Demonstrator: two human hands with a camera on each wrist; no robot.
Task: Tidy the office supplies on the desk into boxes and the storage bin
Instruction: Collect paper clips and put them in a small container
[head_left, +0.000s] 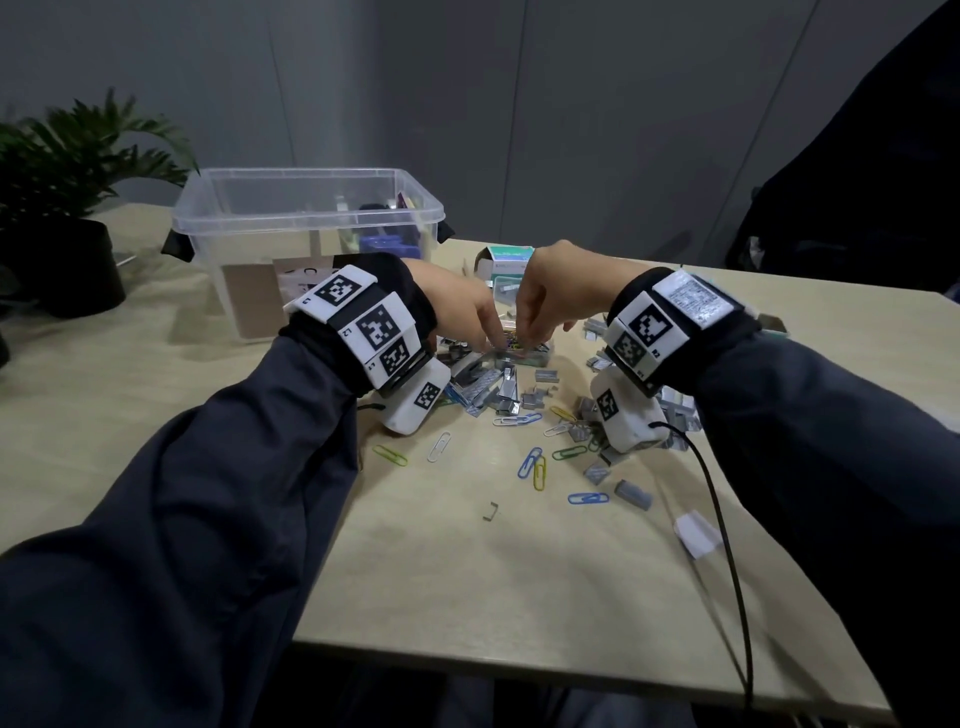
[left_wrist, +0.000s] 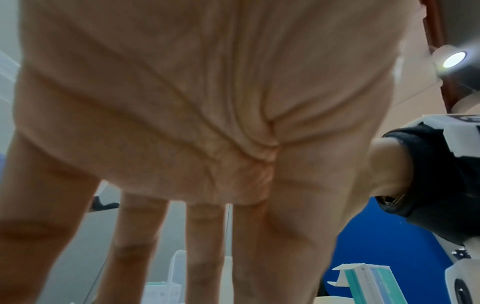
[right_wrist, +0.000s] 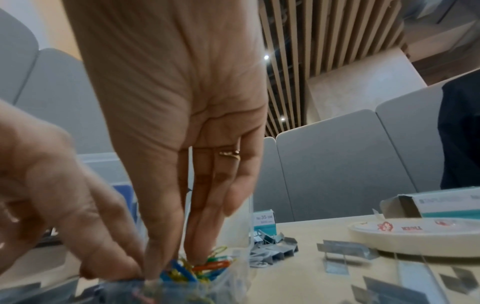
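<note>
While both hands point down, the right hand pinches coloured paper clips in a clear small box; the left hand pinches there too, just beside it.

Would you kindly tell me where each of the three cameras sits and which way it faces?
Head: worn on the head, looking forward and down at the desk; both sleeves and both hands show.
Left wrist: under the wrist, looking along the left hand; its palm and fingers fill the view.
Right wrist: low by the desk, looking along the right hand, whose fingertips dip into the coloured paper clips.
Shared: head and right wrist views both show the fingers of both hands meeting at those clips.
</note>
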